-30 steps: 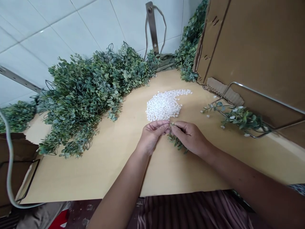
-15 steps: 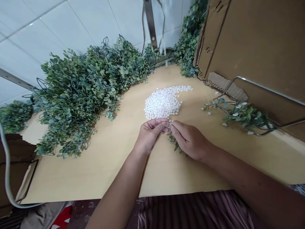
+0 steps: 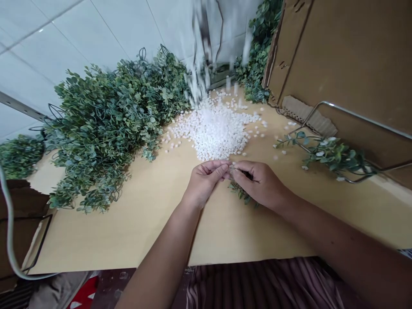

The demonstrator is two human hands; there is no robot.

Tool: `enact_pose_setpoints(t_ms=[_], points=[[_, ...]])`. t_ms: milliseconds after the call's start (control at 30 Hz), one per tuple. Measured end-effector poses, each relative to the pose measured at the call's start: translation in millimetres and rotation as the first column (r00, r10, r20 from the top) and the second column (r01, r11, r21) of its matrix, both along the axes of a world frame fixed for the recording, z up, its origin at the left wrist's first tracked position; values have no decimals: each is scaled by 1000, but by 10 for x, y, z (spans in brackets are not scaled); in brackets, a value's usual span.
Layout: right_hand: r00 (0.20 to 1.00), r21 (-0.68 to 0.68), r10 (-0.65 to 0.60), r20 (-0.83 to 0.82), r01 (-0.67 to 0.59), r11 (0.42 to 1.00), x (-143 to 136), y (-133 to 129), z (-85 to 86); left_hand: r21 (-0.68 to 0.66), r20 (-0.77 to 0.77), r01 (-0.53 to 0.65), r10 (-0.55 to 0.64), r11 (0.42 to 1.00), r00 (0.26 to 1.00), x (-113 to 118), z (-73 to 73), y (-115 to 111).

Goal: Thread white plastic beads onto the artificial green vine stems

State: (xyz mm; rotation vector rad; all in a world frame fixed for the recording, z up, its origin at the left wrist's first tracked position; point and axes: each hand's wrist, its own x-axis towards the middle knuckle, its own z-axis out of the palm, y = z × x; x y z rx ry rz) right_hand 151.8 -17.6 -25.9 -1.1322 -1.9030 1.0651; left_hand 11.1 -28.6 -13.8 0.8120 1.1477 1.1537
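My left hand (image 3: 208,179) is closed in a pinch on the tip of a green artificial leaf sprig (image 3: 240,191). The sprig hangs down between my hands and passes partly behind my right fingers. Thumb and forefinger of my right hand (image 3: 260,181) press together at the same tip, with a tiny white piece (image 3: 234,163) at them. Just beyond my fingertips spreads a heap of small white flower pieces (image 3: 219,137). More white pieces (image 3: 198,79) are falling onto the heap from above, blurred by motion.
A big pile of artificial greenery (image 3: 109,124) covers the table's left side. At right, a sprig with white flowers (image 3: 337,156) rests on a bent metal rod (image 3: 363,112) by a cardboard box (image 3: 354,64). More greenery (image 3: 259,56) stands behind. The wooden table (image 3: 154,231) ends near my lap.
A shower of white pieces has come down, so the heap is larger and scattered wider, mostly to the left and back. My right fingers have shifted slightly; my left hand has stayed nearly still.
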Motion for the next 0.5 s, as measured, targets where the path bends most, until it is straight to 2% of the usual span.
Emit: enact_pose_setpoints(t_ms=[133,500], points=[[1000,27,-2,-11,2,1000,-5,10,-11,-45,14,-21,21,999,1000,-20,-21,5],[998,14,20,-57,-20,1000,-4,29,-33,-48,65,-37,40,998,997,-40,-34,11]])
